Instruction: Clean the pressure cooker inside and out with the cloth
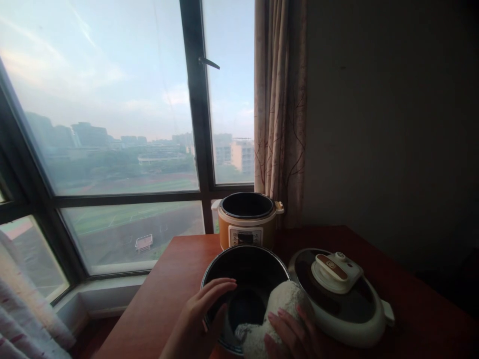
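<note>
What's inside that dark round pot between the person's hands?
Part of the pale cloth under the right hand dips into the pot, by its right side. The visible part of the floor looks bare; whatever lies beneath the cloth is hidden.

Daylight entered through the dark-framed window (123, 99), whose handle (209, 63) sat on its upright frame. Right of the window hung a branch-patterned curtain (279, 99), then a dim, plain wall (377, 114). Below the window's right part stood a reddish-brown wooden table (160, 279); another curtain (26, 299) hung at the window's lower left.
</note>
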`<state>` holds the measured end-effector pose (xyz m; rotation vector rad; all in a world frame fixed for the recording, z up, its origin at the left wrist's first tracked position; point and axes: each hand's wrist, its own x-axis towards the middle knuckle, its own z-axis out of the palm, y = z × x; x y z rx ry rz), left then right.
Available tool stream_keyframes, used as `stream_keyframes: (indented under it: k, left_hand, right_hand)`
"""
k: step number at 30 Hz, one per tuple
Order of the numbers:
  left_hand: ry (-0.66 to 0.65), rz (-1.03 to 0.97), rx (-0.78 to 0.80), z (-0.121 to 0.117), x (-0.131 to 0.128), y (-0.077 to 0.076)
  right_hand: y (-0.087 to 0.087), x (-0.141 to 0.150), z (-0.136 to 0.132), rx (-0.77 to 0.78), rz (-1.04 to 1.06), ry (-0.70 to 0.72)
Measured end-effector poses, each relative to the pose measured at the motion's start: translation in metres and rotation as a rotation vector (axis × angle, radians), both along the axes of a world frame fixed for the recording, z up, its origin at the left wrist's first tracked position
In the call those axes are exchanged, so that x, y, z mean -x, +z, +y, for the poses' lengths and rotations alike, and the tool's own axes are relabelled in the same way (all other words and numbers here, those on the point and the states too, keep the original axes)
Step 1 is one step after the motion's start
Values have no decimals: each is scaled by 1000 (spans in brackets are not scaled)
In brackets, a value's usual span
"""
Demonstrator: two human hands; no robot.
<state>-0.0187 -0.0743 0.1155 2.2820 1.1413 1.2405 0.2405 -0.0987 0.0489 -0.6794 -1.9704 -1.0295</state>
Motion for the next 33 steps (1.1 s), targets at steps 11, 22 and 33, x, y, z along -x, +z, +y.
stream_keyframes:
  k: [11, 22, 33]
  left_hand:
    - [-434, 40, 588, -9, -19, 29]
    - [-481, -455, 941, 31, -39, 38]
    - [-263, -435, 1037, 43, -26, 41]
  right_hand:
    - [73, -11, 13, 973, 157, 307]
    - [135, 9, 73, 1496, 524, 648]
    - [128, 23, 108, 1454, 592, 641]
